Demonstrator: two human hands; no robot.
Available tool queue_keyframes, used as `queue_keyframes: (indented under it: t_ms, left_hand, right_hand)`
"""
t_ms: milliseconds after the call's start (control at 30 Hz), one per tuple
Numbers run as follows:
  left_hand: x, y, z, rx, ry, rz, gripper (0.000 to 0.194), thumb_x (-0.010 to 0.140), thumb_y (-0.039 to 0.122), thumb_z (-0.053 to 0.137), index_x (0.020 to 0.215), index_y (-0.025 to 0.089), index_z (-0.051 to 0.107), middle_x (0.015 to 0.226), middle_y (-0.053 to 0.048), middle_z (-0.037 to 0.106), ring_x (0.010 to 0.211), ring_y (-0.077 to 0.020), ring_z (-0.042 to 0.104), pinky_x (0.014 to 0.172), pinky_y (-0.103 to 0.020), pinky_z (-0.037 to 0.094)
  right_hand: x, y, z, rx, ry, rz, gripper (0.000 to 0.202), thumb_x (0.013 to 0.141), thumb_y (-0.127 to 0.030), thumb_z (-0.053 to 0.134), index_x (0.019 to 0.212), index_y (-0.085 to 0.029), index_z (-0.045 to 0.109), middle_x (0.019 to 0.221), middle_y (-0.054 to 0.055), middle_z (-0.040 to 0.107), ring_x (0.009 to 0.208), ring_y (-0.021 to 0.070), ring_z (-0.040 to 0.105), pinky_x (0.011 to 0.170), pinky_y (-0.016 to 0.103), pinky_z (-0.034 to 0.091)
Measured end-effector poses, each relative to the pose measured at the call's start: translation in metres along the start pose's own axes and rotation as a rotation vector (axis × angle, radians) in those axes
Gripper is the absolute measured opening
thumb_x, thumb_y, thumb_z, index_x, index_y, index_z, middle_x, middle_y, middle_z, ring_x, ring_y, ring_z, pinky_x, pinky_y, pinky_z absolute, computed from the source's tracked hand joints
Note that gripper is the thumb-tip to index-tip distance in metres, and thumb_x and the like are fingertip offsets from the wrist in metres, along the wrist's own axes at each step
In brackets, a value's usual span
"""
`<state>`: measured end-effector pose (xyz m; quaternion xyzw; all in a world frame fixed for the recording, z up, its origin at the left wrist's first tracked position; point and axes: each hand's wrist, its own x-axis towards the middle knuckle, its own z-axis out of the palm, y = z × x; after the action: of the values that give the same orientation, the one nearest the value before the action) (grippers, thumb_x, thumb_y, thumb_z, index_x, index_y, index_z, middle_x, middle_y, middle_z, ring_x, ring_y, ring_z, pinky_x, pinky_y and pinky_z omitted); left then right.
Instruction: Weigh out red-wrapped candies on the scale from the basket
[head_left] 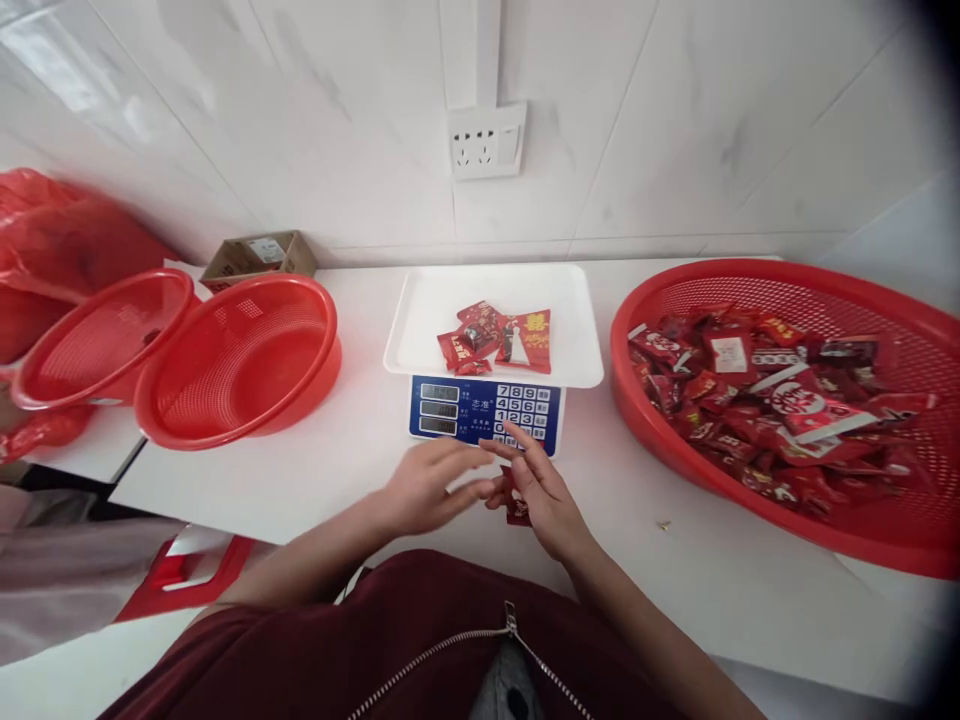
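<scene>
In front of the blue scale panel [485, 412], my right hand [551, 500] has its fingers closed on a small red packet [516, 500], which hangs below its fingertips. Beside it on the left, my left hand [435, 485] has its fingers apart, its fingertips near the packet and my right fingers. Nothing shows in its grip. Several red candy packets lie in the middle of the white scale tray [411, 335], among them a larger packet [526, 342] with a gold symbol at the right.
At the right, a big red basket [652, 445] is filled with red wrapped packets. Two red baskets stand at the left: one nearer [247, 370], one farther left [82, 350]. Behind them are a cardboard box [300, 255] and red bags [82, 240]. A grey sleeve [67, 580] shows at the lower left.
</scene>
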<state>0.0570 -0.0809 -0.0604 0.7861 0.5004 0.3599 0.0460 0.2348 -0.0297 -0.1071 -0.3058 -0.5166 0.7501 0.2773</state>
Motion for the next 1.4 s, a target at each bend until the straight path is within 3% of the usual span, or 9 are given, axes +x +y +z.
queue_keyframes:
  t_ms: [200, 400, 567, 733, 867, 933, 1033, 1200, 1400]
  left_hand:
    - [-0.016, 0.005, 0.028, -0.297, -0.297, -0.239, 0.027, 0.087, 0.039, 0.055, 0.099, 0.016, 0.061, 0.096, -0.009, 0.067, 0.085, -0.0163, 0.062, 0.074, -0.026, 0.052]
    - [-0.009, -0.003, 0.029, -0.416, -0.207, -0.207, 0.016, 0.087, 0.031, 0.055, 0.084, 0.016, 0.06, 0.098, -0.009, 0.067, 0.092, -0.0163, 0.062, 0.08, -0.026, 0.05]
    - [-0.01, -0.006, 0.025, -0.457, -0.194, -0.255, 0.014, 0.086, 0.03, 0.056, 0.086, 0.018, 0.062, 0.084, -0.005, 0.067, 0.076, -0.0129, 0.06, 0.07, -0.023, 0.049]
    - [-0.015, -0.021, 0.027, -0.51, -0.176, -0.349, 0.019, 0.086, 0.031, 0.055, 0.099, 0.02, 0.062, 0.083, -0.003, 0.067, 0.069, -0.012, 0.062, 0.066, -0.023, 0.052]
    - [-0.016, -0.029, 0.033, -0.575, -0.249, -0.437, 0.022, 0.085, 0.037, 0.055, 0.096, 0.021, 0.065, 0.084, -0.004, 0.071, 0.076, -0.0153, 0.067, 0.068, -0.023, 0.055]
    - [-0.018, -0.029, 0.035, -0.587, -0.287, -0.453, 0.023, 0.084, 0.039, 0.055, 0.096, 0.022, 0.066, 0.085, -0.003, 0.071, 0.077, -0.0157, 0.068, 0.068, -0.022, 0.055]
    - [-0.021, -0.029, 0.036, -0.574, -0.291, -0.461, 0.022, 0.084, 0.039, 0.056, 0.094, 0.023, 0.068, 0.088, -0.003, 0.072, 0.079, -0.0157, 0.068, 0.07, -0.021, 0.055]
    - [-0.025, -0.033, 0.039, -0.532, -0.261, -0.423, 0.022, 0.085, 0.038, 0.054, 0.094, 0.024, 0.068, 0.092, -0.003, 0.071, 0.084, -0.0161, 0.068, 0.073, -0.022, 0.055]
    - [-0.025, -0.031, 0.039, -0.513, -0.287, -0.417, 0.024, 0.088, 0.035, 0.049, 0.096, 0.022, 0.066, 0.094, -0.005, 0.07, 0.082, -0.0152, 0.066, 0.074, -0.024, 0.054]
  right_hand:
    - [-0.005, 0.007, 0.007, -0.123, -0.152, -0.042, 0.066, 0.092, -0.057, 0.038, 0.149, -0.029, 0.019, 0.139, 0.012, 0.047, 0.107, 0.0219, 0.058, 0.091, 0.038, 0.048]
    - [0.002, -0.001, 0.0, -0.103, -0.18, 0.005, 0.069, 0.086, -0.062, 0.046, 0.145, -0.028, 0.03, 0.13, 0.011, 0.053, 0.095, 0.0208, 0.061, 0.081, 0.036, 0.053]
    - [-0.005, -0.021, -0.01, -0.218, -0.251, 0.064, 0.05, 0.091, -0.048, 0.049, 0.136, -0.026, 0.045, 0.11, 0.008, 0.062, 0.076, 0.0133, 0.062, 0.065, 0.028, 0.053]
    - [-0.025, -0.086, -0.047, -0.496, -0.002, 0.031, 0.04, 0.093, -0.041, 0.043, 0.127, -0.023, 0.056, 0.1, 0.007, 0.065, 0.066, 0.0121, 0.063, 0.055, 0.025, 0.05]
    - [-0.037, -0.152, -0.092, -0.89, 0.371, -0.049, 0.038, 0.094, -0.038, 0.04, 0.127, -0.026, 0.056, 0.112, 0.007, 0.065, 0.09, 0.0187, 0.065, 0.078, 0.034, 0.053]
    - [-0.028, -0.171, -0.116, -1.16, 0.369, 0.078, 0.036, 0.092, -0.034, 0.044, 0.125, -0.027, 0.057, 0.12, 0.005, 0.063, 0.106, 0.0228, 0.06, 0.088, 0.036, 0.048]
    - [0.004, -0.172, -0.145, -1.429, 0.28, 0.283, 0.033, 0.091, -0.027, 0.044, 0.119, -0.024, 0.062, 0.121, 0.007, 0.063, 0.107, 0.0237, 0.06, 0.089, 0.033, 0.046]
    - [0.053, -0.147, -0.172, -1.719, 0.361, 0.501, 0.034, 0.083, -0.017, 0.055, 0.116, -0.017, 0.063, 0.118, 0.015, 0.064, 0.101, 0.0265, 0.062, 0.078, 0.029, 0.045]
    - [0.045, -0.164, -0.163, -1.694, 0.472, 0.39, 0.016, 0.082, -0.03, 0.06, 0.087, -0.017, 0.068, 0.089, 0.009, 0.07, 0.081, 0.0218, 0.064, 0.066, 0.026, 0.042]
